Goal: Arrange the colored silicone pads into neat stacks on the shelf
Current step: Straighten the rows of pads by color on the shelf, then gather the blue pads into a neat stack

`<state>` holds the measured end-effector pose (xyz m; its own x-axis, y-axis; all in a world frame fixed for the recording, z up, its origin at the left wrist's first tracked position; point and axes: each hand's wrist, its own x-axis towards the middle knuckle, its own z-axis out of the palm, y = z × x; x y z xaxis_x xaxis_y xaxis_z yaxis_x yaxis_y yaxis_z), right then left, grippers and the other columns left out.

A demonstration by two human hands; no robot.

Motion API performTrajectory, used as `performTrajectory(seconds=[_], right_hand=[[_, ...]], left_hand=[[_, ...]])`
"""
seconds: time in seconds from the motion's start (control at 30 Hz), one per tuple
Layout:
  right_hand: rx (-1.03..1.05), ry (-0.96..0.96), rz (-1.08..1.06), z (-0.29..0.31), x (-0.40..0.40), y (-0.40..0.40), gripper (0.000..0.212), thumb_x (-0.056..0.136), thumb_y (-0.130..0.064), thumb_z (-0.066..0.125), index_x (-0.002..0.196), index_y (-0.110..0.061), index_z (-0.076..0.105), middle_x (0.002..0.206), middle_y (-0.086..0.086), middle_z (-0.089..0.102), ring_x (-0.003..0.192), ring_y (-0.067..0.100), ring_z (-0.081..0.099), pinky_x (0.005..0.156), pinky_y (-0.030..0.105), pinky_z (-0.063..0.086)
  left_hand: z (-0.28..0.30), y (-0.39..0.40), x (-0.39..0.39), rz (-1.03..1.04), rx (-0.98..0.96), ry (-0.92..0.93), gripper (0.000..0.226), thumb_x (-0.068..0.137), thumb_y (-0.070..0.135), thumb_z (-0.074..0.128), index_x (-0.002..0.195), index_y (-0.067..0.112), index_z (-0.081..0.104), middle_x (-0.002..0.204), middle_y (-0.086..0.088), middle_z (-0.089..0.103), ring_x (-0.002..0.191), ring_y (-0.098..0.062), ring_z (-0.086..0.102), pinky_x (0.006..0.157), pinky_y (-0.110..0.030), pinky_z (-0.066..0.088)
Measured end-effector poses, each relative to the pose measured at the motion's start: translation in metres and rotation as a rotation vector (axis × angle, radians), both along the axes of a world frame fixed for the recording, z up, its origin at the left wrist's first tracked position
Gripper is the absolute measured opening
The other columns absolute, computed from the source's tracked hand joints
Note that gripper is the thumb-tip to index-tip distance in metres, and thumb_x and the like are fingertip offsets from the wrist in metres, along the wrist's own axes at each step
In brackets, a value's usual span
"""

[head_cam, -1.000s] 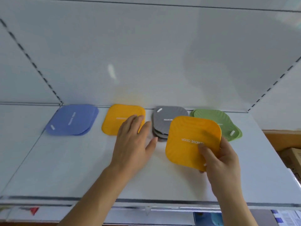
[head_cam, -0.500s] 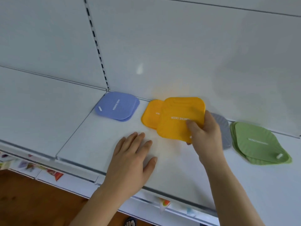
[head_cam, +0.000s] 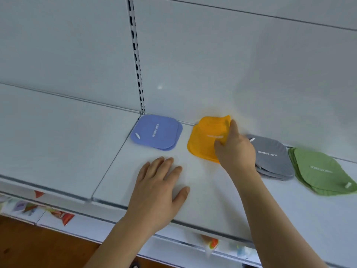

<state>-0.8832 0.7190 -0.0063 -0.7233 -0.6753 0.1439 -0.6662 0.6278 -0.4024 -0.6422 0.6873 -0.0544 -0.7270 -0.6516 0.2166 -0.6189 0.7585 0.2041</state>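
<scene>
Under my right hand (head_cam: 234, 151) lies the orange silicone pad (head_cam: 207, 138), a soft rounded square with faint white lettering, pinched at its right edge between thumb and fingers; its far edge curls up against the shelf (head_cam: 212, 200) back panel. Nearer me, my left hand (head_cam: 160, 188) rests flat, fingers spread, holding nothing.

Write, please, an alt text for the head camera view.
A person's right hand holds an orange pad on the orange stack on a white shelf. The left hand rests flat nearby; blue, grey and green stacks lie alongside.
</scene>
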Motion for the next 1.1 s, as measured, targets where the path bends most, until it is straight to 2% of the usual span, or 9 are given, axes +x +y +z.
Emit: performTrajectory(seconds=[0.1,0.27,0.4,0.5,0.63,0.7,0.8,0.97,1.1], right_hand=[[-0.063,0.069,-0.067,-0.002,0.012,0.005,0.078,0.092,-0.021,0.057,0.158,-0.013,0.017,0.104,0.013,0.064,0.103,0.04,0.054,0.072,0.036,0.036],[-0.077,0.02,-0.177,-0.005,0.026,0.013,0.062,0.1,-0.016,0.045,0.159,-0.02,0.026,0.103,0.017,0.068,0.087,0.038,0.059,0.071,0.042,0.048],[0.015,0.127,-0.186,-0.015,0.026,0.006,0.062,0.098,-0.016,0.047,0.157,-0.016,0.028,0.122,0.014,0.064,0.119,0.04,0.052,0.085,0.044,0.048],[0.084,0.191,-0.226,-0.022,0.022,0.004,0.062,0.096,-0.021,0.049,0.155,-0.013,0.031,0.137,0.013,0.057,0.126,0.039,0.044,0.093,0.048,0.047],[0.122,0.323,-0.242,-0.028,0.035,0.017,0.057,0.096,-0.036,0.054,0.147,-0.013,0.043,0.158,0.016,0.036,0.146,0.04,0.027,0.111,0.055,0.036],[0.061,0.42,-0.158,-0.032,0.053,0.024,0.055,0.097,-0.041,0.054,0.144,-0.012,0.05,0.16,0.018,0.034,0.15,0.041,0.024,0.116,0.054,0.031],[-0.043,0.416,0.084,-0.04,0.088,0.026,0.048,0.1,-0.04,0.051,0.136,-0.011,0.061,0.153,0.018,0.046,0.149,0.041,0.03,0.117,0.053,0.033],[-0.184,0.325,0.389,-0.044,0.106,0.03,0.021,0.097,-0.022,0.059,0.103,-0.008,0.074,0.12,0.013,0.068,0.13,0.035,0.054,0.105,0.045,0.049],[-0.186,0.284,0.462,-0.045,0.113,0.026,0.025,0.098,-0.024,0.058,0.108,-0.009,0.075,0.13,0.013,0.065,0.136,0.038,0.051,0.11,0.045,0.045]], left_hand=[[-0.001,-0.02,0.015,-0.065,-0.01,0.002,0.058,0.096,0.063,0.044,0.136,0.026,0.064,0.15,-0.004,0.057,0.142,-0.03,0.05,0.117,-0.054,0.041],[-0.003,-0.038,0.026,-0.181,0.005,0.004,0.058,0.097,0.061,0.045,0.137,0.024,0.064,0.15,-0.004,0.057,0.14,-0.03,0.049,0.115,-0.055,0.041],[0.0,-0.043,0.027,-0.22,0.023,0.005,0.059,0.097,0.062,0.044,0.137,0.023,0.063,0.15,-0.004,0.056,0.139,-0.031,0.049,0.114,-0.054,0.041],[0.001,-0.044,0.027,-0.227,0.028,-0.009,0.062,0.097,0.064,0.04,0.14,0.024,0.061,0.153,-0.005,0.053,0.142,-0.032,0.046,0.117,-0.055,0.038],[0.001,-0.042,0.025,-0.146,0.064,-0.091,0.078,0.095,0.072,0.027,0.154,0.026,0.047,0.167,-0.009,0.034,0.156,-0.038,0.025,0.125,-0.06,0.021],[0.002,-0.042,0.023,-0.119,0.068,-0.117,0.081,0.094,0.074,0.025,0.156,0.025,0.045,0.169,-0.01,0.031,0.157,-0.038,0.021,0.126,-0.061,0.018],[0.002,-0.041,0.025,-0.104,0.041,-0.086,0.078,0.093,0.073,0.034,0.149,0.024,0.054,0.163,-0.011,0.041,0.153,-0.039,0.033,0.122,-0.062,0.028],[0.004,-0.048,0.041,-0.087,-0.013,-0.034,0.071,0.094,0.07,0.042,0.139,0.02,0.063,0.154,-0.01,0.054,0.143,-0.034,0.049,0.117,-0.055,0.041],[0.007,-0.058,0.055,-0.038,-0.046,0.033,0.059,0.093,0.061,0.049,0.127,0.017,0.069,0.14,-0.008,0.063,0.132,-0.032,0.058,0.109,-0.05,0.05]])
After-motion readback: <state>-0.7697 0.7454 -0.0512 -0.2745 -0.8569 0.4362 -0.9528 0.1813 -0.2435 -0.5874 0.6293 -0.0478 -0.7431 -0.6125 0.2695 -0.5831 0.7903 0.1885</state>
